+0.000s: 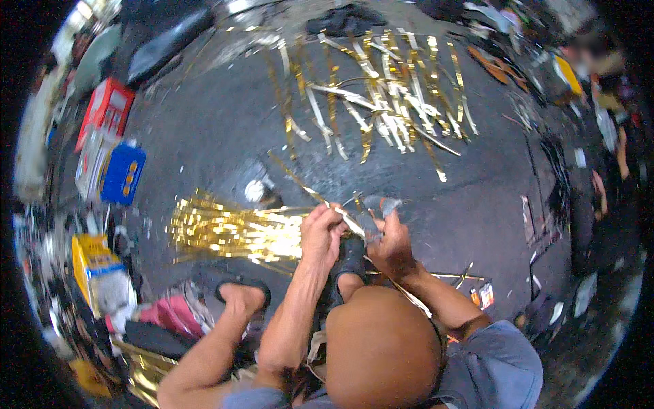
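My left hand (320, 235) pinches a narrow gold strip (300, 180); one end runs up and away over the floor and the rest crosses toward my right hand. My right hand (394, 242) is closed around a small grey thing (368, 225) where the strip passes; its kind I cannot make out. Grey also covers the thumb tip. Beyond my right wrist, a pale length of strip (412, 300) hangs past my knee. Left of my left hand, a thick bundle of shiny gold strips (238, 230) lies on the floor.
Many loose gold and white strips (388, 88) lie spread across the dark floor (218, 129) ahead. Boxes in red (109, 109), blue (122, 174) and yellow (95, 255) line the left. Brown sandals (497, 67) lie far right. A dark cloth (347, 20) is at the back.
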Action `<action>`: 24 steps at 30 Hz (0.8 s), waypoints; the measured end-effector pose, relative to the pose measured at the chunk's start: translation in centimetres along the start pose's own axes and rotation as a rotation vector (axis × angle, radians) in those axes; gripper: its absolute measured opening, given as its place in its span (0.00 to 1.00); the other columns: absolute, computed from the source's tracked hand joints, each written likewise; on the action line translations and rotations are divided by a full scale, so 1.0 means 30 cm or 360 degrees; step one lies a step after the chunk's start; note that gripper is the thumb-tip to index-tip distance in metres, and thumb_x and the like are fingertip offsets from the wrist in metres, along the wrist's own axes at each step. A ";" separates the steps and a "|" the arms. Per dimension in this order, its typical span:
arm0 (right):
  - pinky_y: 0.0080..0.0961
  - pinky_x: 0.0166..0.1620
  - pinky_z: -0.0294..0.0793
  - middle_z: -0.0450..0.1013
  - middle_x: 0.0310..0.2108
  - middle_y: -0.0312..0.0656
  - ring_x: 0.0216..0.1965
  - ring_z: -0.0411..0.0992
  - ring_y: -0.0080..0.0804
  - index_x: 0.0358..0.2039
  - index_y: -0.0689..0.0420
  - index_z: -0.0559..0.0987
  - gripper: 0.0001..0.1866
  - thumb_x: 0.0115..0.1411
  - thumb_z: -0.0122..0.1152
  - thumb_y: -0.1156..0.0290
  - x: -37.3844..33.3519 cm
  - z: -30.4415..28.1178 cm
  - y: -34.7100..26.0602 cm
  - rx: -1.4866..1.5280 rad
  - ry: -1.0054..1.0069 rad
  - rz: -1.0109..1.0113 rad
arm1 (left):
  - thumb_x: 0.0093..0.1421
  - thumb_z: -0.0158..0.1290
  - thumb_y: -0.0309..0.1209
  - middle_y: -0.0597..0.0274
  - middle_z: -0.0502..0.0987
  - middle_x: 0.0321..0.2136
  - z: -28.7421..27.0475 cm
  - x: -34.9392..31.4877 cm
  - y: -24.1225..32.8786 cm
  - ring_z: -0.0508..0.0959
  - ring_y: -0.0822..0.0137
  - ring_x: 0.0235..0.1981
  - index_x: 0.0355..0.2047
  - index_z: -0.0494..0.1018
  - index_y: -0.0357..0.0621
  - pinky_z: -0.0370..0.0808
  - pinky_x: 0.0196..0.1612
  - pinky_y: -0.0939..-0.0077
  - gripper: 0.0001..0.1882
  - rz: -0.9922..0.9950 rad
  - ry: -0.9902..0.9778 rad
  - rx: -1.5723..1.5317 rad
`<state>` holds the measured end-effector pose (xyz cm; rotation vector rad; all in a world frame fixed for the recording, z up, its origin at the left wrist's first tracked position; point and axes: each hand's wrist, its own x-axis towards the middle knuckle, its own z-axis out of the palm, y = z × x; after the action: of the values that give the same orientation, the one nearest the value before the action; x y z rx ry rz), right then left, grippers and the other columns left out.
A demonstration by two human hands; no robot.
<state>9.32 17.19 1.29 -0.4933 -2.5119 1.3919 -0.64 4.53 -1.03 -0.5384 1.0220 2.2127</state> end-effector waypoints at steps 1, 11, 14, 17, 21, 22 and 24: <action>0.38 0.35 0.77 0.79 0.37 0.61 0.39 0.80 0.53 0.60 0.67 0.58 0.30 0.56 0.53 0.82 -0.030 -0.035 0.017 -0.0051 0.0001 0.0020 | 0.55 0.53 0.16 0.57 0.77 0.28 0.019 -0.002 -0.024 0.74 0.71 0.25 0.34 0.73 0.32 0.73 0.27 0.78 0.06 -0.0037 0.0018 -0.0028; 0.44 0.38 0.74 0.75 0.34 0.61 0.35 0.76 0.57 0.54 0.68 0.68 0.27 0.57 0.62 0.69 -0.500 -0.327 0.077 -0.0325 0.0017 0.0719 | 0.56 0.51 0.17 0.60 0.75 0.28 0.059 0.147 -0.224 0.75 0.72 0.27 0.31 0.72 0.36 0.74 0.30 0.82 0.04 -0.0320 0.0095 -0.0233; 0.48 0.44 0.73 0.71 0.46 0.65 0.44 0.74 0.60 0.58 0.66 0.66 0.31 0.56 0.62 0.66 -0.637 -0.370 0.180 -0.0483 -0.0455 0.1348 | 0.57 0.55 0.18 0.61 0.75 0.28 -0.069 0.335 -0.075 0.76 0.70 0.31 0.28 0.73 0.36 0.77 0.35 0.83 0.03 0.0116 0.0108 -0.0289; 0.50 0.50 0.71 0.65 0.53 0.66 0.51 0.69 0.61 0.63 0.62 0.62 0.36 0.56 0.62 0.67 -0.613 -0.411 0.358 -0.0960 -0.0259 0.1447 | 0.58 0.57 0.20 0.60 0.79 0.30 -0.010 0.300 0.008 0.78 0.70 0.28 0.34 0.76 0.36 0.78 0.31 0.80 0.04 0.0298 0.0376 0.0377; 0.38 0.40 0.78 0.70 0.53 0.53 0.43 0.75 0.48 0.62 0.58 0.60 0.31 0.61 0.60 0.65 -0.103 -0.538 0.656 0.0107 0.0740 0.0855 | 0.58 0.57 0.22 0.59 0.80 0.27 -0.024 0.209 -0.100 0.78 0.70 0.24 0.35 0.77 0.37 0.76 0.29 0.80 0.04 0.0164 -0.0040 0.0748; 0.34 0.35 0.79 0.72 0.52 0.48 0.40 0.77 0.43 0.62 0.56 0.59 0.30 0.64 0.57 0.62 0.063 -0.576 0.689 0.0555 0.0959 0.0904 | 0.58 0.57 0.22 0.58 0.80 0.27 -0.024 0.187 -0.133 0.78 0.70 0.25 0.35 0.77 0.37 0.76 0.29 0.80 0.05 0.0087 -0.0057 0.0747; 0.31 0.28 0.81 0.73 0.52 0.45 0.33 0.80 0.38 0.60 0.54 0.60 0.26 0.67 0.53 0.60 0.317 -0.680 0.808 0.1033 0.1355 0.0907 | 0.58 0.56 0.22 0.58 0.80 0.28 -0.014 0.138 -0.208 0.79 0.70 0.26 0.35 0.77 0.37 0.76 0.29 0.80 0.05 -0.0067 -0.0095 0.0776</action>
<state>12.20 48.69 -8.32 -1.3473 -1.2080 1.5835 0.76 8.84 -6.98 -0.2674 1.4409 1.8362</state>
